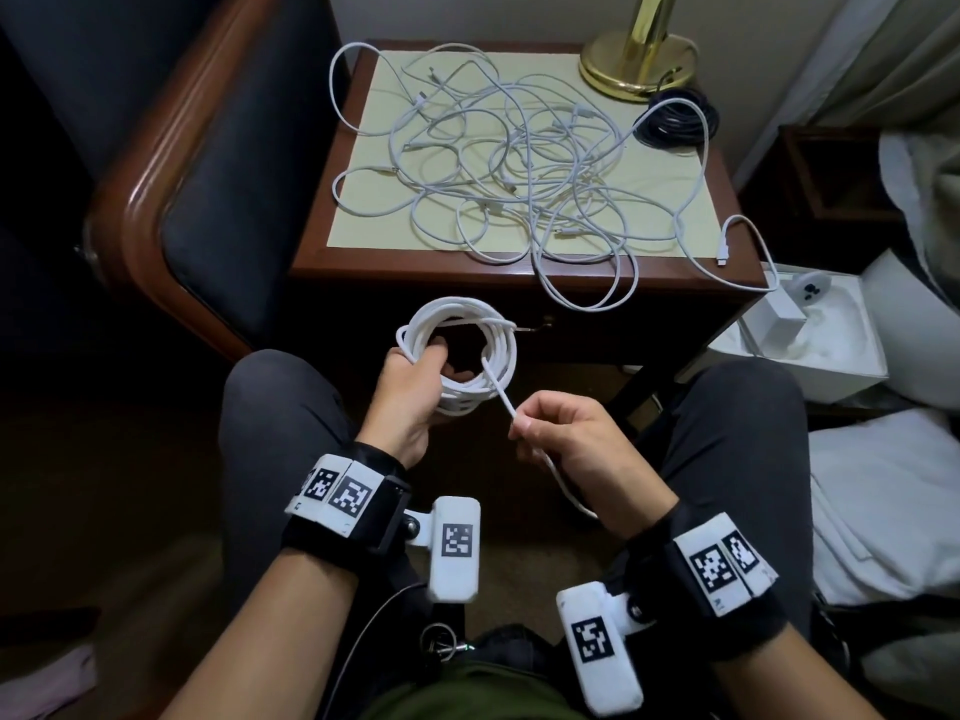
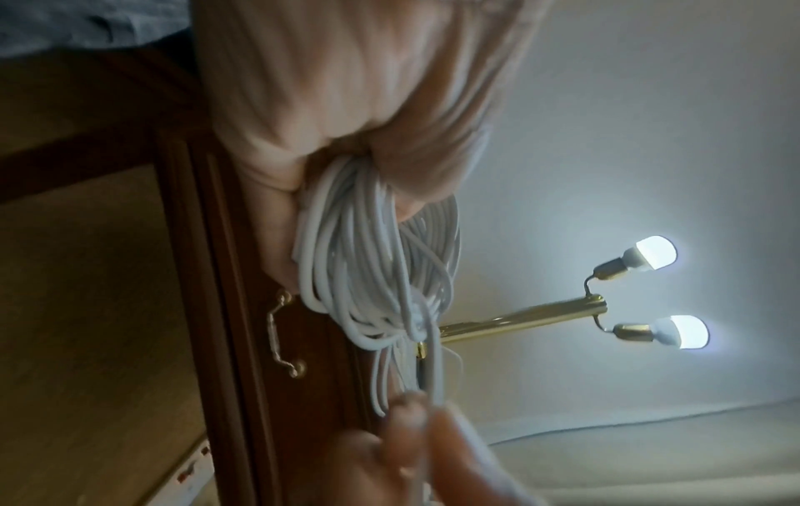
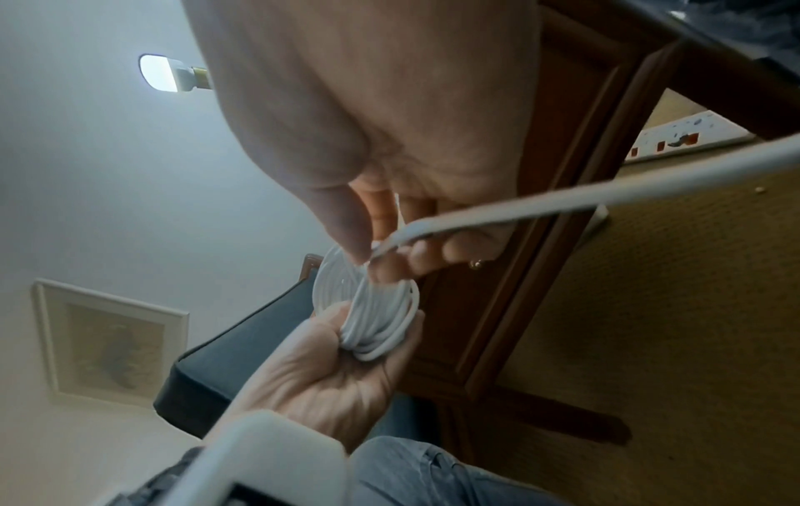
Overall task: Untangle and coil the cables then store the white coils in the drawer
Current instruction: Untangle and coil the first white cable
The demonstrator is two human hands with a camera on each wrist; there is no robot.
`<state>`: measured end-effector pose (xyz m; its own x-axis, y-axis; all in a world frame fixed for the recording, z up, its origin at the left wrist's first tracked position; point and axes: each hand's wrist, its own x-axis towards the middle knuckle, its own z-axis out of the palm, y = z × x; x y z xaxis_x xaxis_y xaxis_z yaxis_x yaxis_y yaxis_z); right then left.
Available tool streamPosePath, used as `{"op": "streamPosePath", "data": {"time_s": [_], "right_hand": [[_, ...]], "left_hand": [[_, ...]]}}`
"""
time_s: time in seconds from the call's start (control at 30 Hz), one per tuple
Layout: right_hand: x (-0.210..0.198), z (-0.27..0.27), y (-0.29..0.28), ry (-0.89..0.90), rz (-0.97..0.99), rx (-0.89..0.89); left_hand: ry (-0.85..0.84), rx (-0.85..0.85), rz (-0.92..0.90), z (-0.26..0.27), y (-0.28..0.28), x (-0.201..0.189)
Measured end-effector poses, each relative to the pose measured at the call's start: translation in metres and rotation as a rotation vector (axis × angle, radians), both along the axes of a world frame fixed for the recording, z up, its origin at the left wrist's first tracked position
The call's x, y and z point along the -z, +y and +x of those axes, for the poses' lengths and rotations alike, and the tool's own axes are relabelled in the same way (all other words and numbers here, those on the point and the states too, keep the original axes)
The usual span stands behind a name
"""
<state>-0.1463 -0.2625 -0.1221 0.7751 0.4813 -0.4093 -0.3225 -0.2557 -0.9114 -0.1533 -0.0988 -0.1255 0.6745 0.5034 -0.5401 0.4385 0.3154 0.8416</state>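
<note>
White round cable coil (image 1: 457,356) sits in the left hand (image 1: 410,392), held in the air in front of the dark wooden bench (image 1: 519,272), above the person's knees. That hand's fingers are curled through the middle of the loops and the thumb closes over them from outside, as the left wrist view shows (image 2: 372,239). From the coil's near side a free white cable end (image 1: 501,392) runs straight to the right hand (image 1: 566,433), which pinches it between thumb and fingertips (image 3: 389,263); past the pinch the cable trails down toward the right wrist.

Behind the coil, on the bench's front, a brass drawer handle (image 2: 281,339) hangs on the closed wooden drawer (image 2: 311,359). On the bench's pale yellow top lies a loose tangle of thin white cables (image 1: 519,163), some loops spilling over the front and right edges. A dark coiled cable (image 1: 675,122) lies at the back right, just beside the round brass lamp base (image 1: 639,65). A dark upholstered chair with a wooden frame (image 1: 208,163) stands to the left of the bench, and an open white box (image 1: 810,335) sits low to the right.
</note>
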Motion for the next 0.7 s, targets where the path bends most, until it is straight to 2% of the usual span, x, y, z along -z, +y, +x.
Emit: {"op": "streamPosePath", "data": {"time_s": [0.1, 0.17, 0.37, 0.53, 0.7], "right_hand": [[0.003, 0.003, 0.004, -0.163, -0.142, -0.028], [0.005, 0.004, 0.004, -0.196, -0.191, -0.035], [0.014, 0.002, 0.004, -0.251, -0.360, -0.039], [0.019, 0.000, 0.012, -0.450, -0.511, -0.003], [0.026, 0.001, 0.018, -0.488, -0.326, 0.182]], "left_hand": [[-0.021, -0.013, -0.141, 0.001, -0.010, -0.007], [-0.034, -0.044, -0.212, 0.001, -0.015, -0.010], [-0.091, -0.119, -0.312, 0.003, -0.024, -0.017], [-0.093, -0.090, -0.397, 0.006, -0.028, -0.023], [-0.069, -0.051, -0.387, 0.005, -0.028, -0.023]]}}
